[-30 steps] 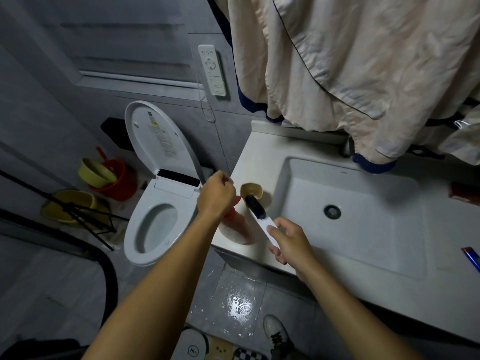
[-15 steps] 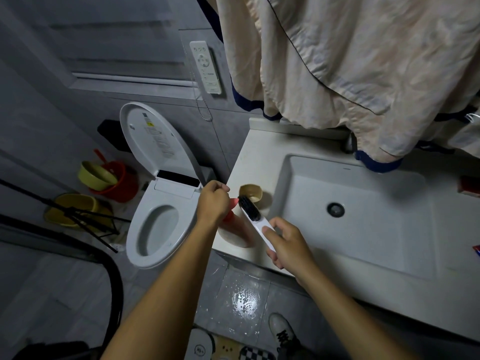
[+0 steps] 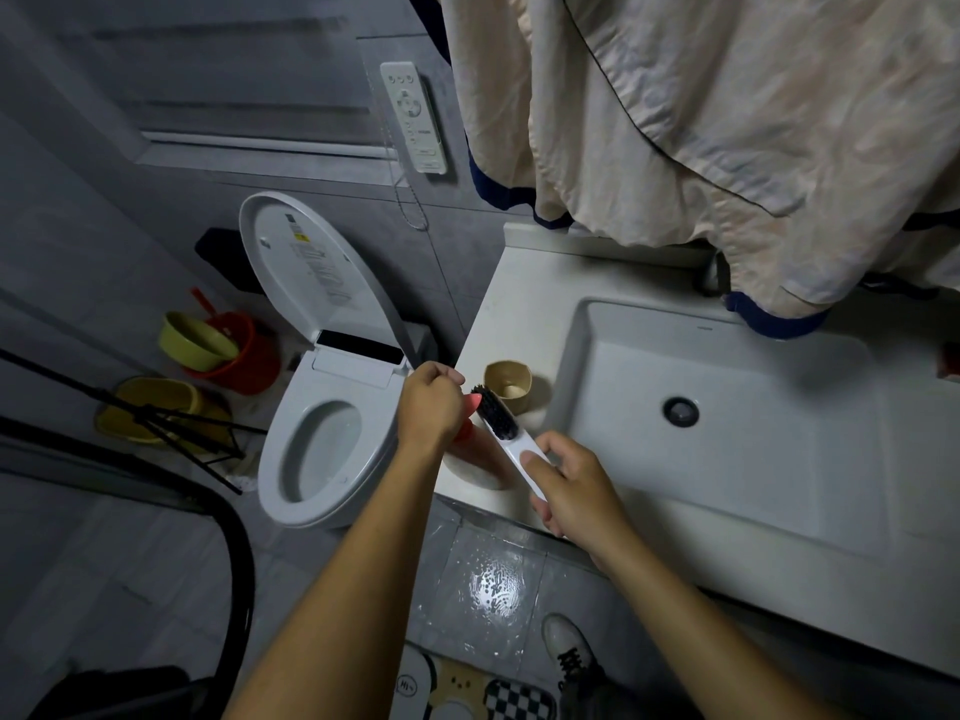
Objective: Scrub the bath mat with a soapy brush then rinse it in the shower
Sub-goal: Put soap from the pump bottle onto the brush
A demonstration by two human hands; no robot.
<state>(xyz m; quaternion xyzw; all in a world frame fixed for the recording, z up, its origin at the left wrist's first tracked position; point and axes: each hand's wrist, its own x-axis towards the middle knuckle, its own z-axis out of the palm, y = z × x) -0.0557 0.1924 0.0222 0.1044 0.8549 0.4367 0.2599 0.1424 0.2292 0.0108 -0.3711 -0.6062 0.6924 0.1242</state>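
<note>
1. right hand (image 3: 571, 485) grips the white brush (image 3: 506, 433), bristles up, over the counter (image 3: 514, 324).
2. left hand (image 3: 431, 407) curls round the soap bottle (image 3: 477, 462) pump beside the bristles.
3. bath mat (image 3: 467, 688) lies on the floor below.

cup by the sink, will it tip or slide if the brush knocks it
The cup looks short and wide and stands upright, so it probably won't tip easily. It seems small and light, so a knock would likely slide it across the smooth counter toward the sink.
</note>
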